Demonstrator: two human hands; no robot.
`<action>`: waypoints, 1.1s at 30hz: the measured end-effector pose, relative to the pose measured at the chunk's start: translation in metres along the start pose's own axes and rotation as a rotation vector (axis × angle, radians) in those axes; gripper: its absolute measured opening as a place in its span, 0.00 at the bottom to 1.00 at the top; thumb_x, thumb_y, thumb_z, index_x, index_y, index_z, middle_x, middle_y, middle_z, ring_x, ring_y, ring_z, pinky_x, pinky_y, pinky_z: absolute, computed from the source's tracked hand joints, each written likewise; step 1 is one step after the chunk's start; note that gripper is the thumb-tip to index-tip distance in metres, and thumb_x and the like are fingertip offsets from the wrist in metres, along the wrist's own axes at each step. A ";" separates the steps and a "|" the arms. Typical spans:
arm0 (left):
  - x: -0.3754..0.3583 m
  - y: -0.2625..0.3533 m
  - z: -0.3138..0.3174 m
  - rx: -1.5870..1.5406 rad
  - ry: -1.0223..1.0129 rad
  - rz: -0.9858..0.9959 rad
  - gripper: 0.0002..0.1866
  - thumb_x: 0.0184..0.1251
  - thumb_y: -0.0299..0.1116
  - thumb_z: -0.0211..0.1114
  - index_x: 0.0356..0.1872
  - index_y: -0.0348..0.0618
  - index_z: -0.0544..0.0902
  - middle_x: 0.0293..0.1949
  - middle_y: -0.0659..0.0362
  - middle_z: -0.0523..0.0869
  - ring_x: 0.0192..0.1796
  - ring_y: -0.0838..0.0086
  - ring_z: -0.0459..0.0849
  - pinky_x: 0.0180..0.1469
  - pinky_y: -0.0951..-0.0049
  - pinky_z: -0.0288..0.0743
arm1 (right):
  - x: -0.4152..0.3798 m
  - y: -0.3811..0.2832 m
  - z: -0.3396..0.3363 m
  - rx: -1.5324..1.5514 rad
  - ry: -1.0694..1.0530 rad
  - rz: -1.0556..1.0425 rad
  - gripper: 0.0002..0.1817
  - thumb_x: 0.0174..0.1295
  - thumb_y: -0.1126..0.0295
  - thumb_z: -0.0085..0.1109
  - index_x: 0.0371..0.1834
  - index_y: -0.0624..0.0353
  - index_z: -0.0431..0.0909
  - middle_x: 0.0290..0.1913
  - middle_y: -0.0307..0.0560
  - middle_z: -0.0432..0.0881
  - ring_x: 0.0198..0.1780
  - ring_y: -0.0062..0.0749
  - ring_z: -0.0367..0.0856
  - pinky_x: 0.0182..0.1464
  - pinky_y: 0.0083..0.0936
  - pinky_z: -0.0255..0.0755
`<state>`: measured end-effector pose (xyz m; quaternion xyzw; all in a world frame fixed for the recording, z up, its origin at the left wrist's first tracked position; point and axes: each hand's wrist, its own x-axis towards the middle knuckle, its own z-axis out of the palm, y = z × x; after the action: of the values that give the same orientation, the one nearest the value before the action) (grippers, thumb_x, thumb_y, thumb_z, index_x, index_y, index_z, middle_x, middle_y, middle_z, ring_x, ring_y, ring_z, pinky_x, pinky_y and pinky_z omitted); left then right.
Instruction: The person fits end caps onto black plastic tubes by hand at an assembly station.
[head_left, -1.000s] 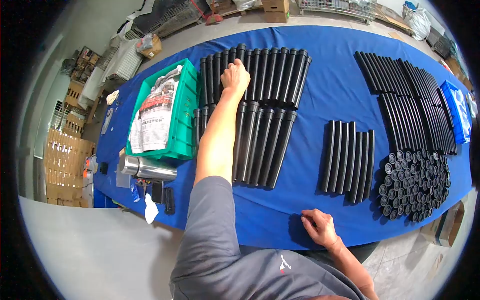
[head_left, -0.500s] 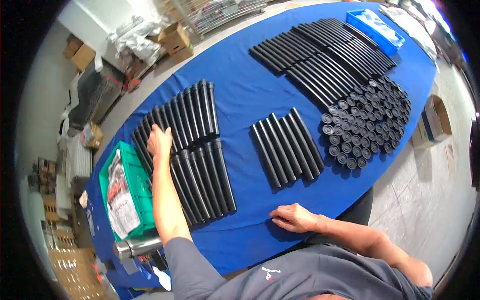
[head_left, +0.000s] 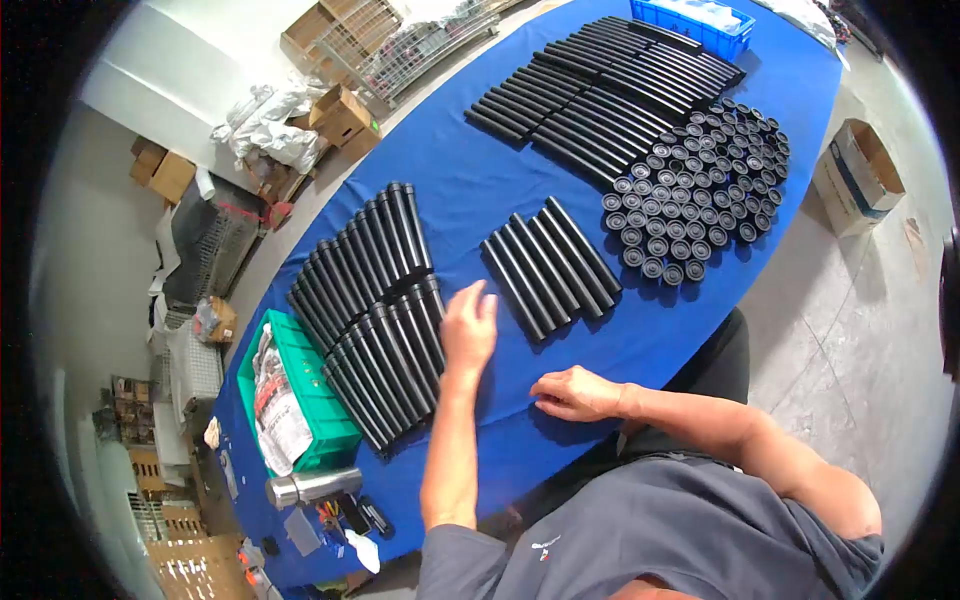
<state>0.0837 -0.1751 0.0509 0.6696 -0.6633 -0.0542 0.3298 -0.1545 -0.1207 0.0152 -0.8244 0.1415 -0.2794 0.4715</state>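
My left hand (head_left: 470, 325) is over the blue cloth, beside the right edge of the tubes with wider collared ends (head_left: 385, 330). Its thumb and fingers are apart, and I see nothing between them. Resting near the table's front edge is my right hand (head_left: 578, 394), fingers loosely bent and holding nothing visible. Several plain black tubes (head_left: 550, 270) lie side by side just beyond my hands. The collared tubes form two slanted rows at the left, their thicker ends pointing away from me.
A green crate (head_left: 335, 440) with a printed bag stands at the left, near a metal flask (head_left: 313, 486). Further right lie many black round caps (head_left: 690, 205) and rows of black tubes (head_left: 600, 90). A blue bin (head_left: 725, 40) sits at the far end; a cardboard box (head_left: 860, 180) is on the floor.
My left hand has left the collared tubes at the left and moved right, to the gap before the plain tubes. My right hand stays by the front edge. The camera view has shifted.
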 end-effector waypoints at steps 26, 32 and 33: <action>-0.072 0.030 0.025 0.169 -0.018 -0.158 0.31 0.61 0.38 0.65 0.67 0.39 0.79 0.45 0.40 0.90 0.48 0.44 0.90 0.53 0.50 0.81 | -0.091 -0.010 -0.088 -0.814 0.654 0.008 0.19 0.48 0.68 0.73 0.46 0.53 0.82 0.51 0.50 0.79 0.53 0.51 0.79 0.56 0.51 0.75; -0.135 0.065 0.015 0.083 0.032 -0.202 0.29 0.62 0.34 0.67 0.66 0.41 0.80 0.41 0.50 0.88 0.38 0.56 0.89 0.42 0.55 0.82 | -0.103 0.001 -0.174 -1.047 0.582 0.334 0.27 0.50 0.59 0.79 0.54 0.54 0.82 0.79 0.62 0.60 0.82 0.58 0.52 0.83 0.56 0.45; -0.138 0.069 0.014 0.075 0.037 -0.208 0.29 0.61 0.33 0.68 0.66 0.41 0.80 0.40 0.51 0.88 0.36 0.57 0.88 0.41 0.56 0.81 | -0.100 0.004 -0.178 -1.060 0.545 0.339 0.27 0.52 0.58 0.77 0.54 0.54 0.82 0.79 0.62 0.60 0.83 0.58 0.52 0.83 0.56 0.44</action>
<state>0.0025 -0.0458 0.0253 0.7476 -0.5856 -0.0507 0.3093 -0.3404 -0.1971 0.0496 -0.8114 0.5055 -0.2928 -0.0175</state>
